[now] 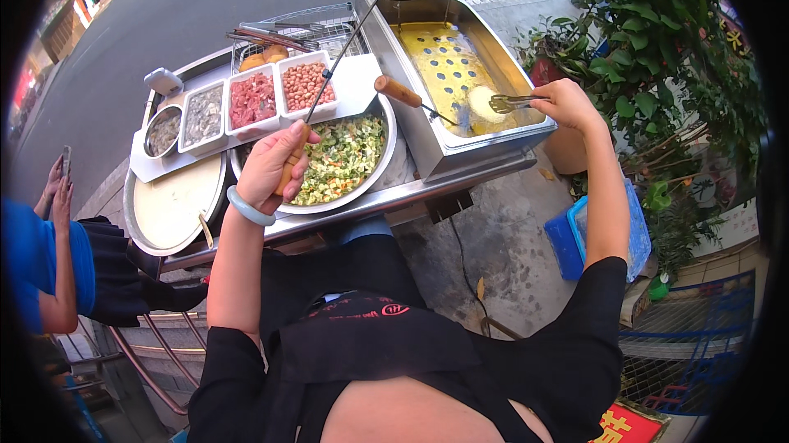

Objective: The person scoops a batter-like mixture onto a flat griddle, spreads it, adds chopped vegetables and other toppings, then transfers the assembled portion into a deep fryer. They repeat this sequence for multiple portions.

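My left hand (274,165) grips the wooden handle of a long-stemmed ladle (345,51). Its round, flat head is raised over the far end of the deep fryer (425,153). In my right hand (567,104) are metal tongs (511,102), their tips at a pale round fritter (484,103) in the yellow oil. I cannot tell whether the tips pinch it. A second wooden-handled tool (397,91) leans over the fryer's near left rim, its lower end in the oil. A perforated plate (445,61) shows beneath the oil.
Left of the fryer stand a bowl of chopped vegetables (345,159), a basin of pale batter (175,205), and tubs of peanuts (306,87), raw meat (251,101) and greyish seafood (203,115). A wire rack (336,24) holds fried pieces. Someone in blue (49,264) holds a phone at left.
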Available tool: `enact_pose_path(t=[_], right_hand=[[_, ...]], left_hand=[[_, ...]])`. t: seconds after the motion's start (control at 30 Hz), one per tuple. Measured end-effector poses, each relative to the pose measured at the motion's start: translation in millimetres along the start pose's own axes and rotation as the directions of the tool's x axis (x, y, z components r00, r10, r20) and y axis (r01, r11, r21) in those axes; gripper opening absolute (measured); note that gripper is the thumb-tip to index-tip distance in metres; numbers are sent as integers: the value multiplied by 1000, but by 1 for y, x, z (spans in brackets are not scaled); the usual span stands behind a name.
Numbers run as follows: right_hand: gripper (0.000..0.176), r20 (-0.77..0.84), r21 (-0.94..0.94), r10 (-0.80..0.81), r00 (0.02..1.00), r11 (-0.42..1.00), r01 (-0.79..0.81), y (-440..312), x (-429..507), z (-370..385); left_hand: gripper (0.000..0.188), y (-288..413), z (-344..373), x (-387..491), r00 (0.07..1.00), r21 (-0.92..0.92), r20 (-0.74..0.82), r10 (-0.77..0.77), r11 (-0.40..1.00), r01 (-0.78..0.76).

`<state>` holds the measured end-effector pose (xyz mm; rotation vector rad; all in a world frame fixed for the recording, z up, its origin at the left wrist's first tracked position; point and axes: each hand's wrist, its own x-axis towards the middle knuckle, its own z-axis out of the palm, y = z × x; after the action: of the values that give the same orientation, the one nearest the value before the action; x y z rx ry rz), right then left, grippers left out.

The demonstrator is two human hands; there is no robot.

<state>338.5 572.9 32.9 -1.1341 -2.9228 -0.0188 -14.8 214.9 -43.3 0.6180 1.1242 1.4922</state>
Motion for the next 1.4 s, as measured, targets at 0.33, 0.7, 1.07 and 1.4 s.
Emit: enact_pose_path(t=[0.33, 0.7, 1.07, 1.4], right_hand=[[22, 282, -322, -155, 947, 914, 246, -29, 33, 4], [21, 251, -454, -166, 954, 850, 268, -35, 50, 27], [28, -17, -298, 13, 1000, 955, -17, -23, 32, -3], [40, -592, 55, 189, 783, 979, -195, -14, 6, 10]], left_hand=[[39, -3, -1, -10, 999, -56, -52, 11, 998, -14], [38, -3, -3, -12, 999, -76, -32, 20, 997, -22], [31, 4, -3, -6, 996, 164, -57, 74, 984, -63], [26, 14, -6, 22, 833, 939, 79, 547, 241, -247]])
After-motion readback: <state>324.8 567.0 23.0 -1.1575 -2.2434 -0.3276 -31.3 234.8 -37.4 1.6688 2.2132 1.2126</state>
